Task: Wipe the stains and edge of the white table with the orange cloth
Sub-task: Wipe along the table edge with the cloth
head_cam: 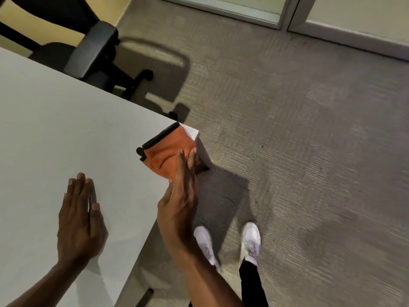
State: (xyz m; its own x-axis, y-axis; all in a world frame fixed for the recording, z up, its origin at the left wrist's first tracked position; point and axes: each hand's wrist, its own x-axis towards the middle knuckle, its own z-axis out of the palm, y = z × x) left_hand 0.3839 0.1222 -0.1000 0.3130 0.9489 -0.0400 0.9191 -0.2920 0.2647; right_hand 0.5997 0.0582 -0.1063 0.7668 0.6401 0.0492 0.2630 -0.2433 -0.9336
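At the far left, a black office chair (88, 47) is sitting tucked against the far edge of the white table (55, 129), clear of the working corner, so nothing is crowding the wipe. Nearer and still on the left, the left hand (80, 218) is lying flat on the bare tabletop with fingers extended and together, grasping nothing; it looks to be bracing the person's lean toward the corner rather than doing any cleaning. Moving right, the orange cloth (170, 156), trimmed in black along its far border, is lying at the table's near-right corner, draped so that part of it is sitting on the top and part is folding over the right edge. The right hand (181, 196) is pressing against it edge-on, fingers straight and together, palm turned toward the table's side; it is not clenching the fabric but pinning it between flat fingers and the table's rim, which suits running the cloth along the edge. Whether the thumb is hooking under the cloth is hidden. No stains are visible on the surface at this sharpness. Further right, the grey carpet (309, 151) is blurring with head motion, and the person's white shoes (250, 240) are standing just beside the table's right side, placing the body close to the corner being wiped.
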